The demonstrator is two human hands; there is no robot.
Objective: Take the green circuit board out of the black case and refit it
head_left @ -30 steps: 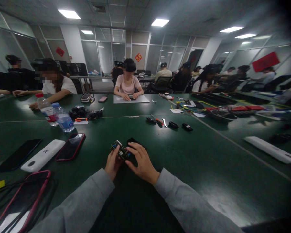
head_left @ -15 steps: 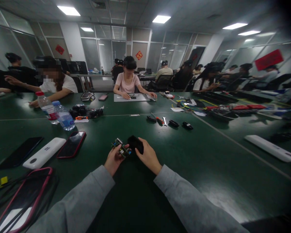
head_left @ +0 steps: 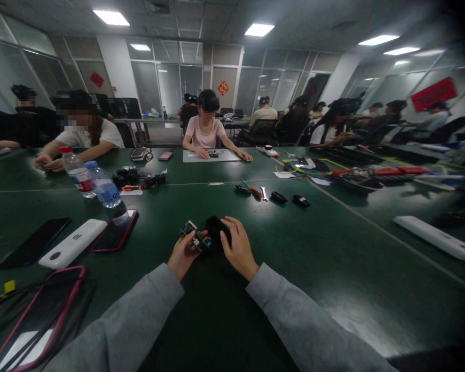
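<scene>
Between the fingers of my left hand (head_left: 183, 254) is a small circuit board (head_left: 196, 237) with green edges, a silvery part and a blue part. Just right of it, my right hand (head_left: 240, 247) is closed around a black case (head_left: 216, 227), thumb on the near side and fingers over the top. The case looks like a hollow plastic shell, though its inside is too dark to make out. Board and case are close together above the green table (head_left: 170, 206); whether they touch I cannot tell.
Left of me lie a white power bank (head_left: 73, 243), several phones and cables. Two water bottles (head_left: 104, 186) stand behind them. Farther ahead are a screwdriver (head_left: 256, 192), a wrench (head_left: 264, 194) and black parts (head_left: 279, 197). Another white bar (head_left: 436, 236) lies right. People sit across the table.
My right hand's fingers have shifted slightly on the black case, which has turned a little. The left hand and circuit board have barely moved. At left, a co-worker's hands have come together.
</scene>
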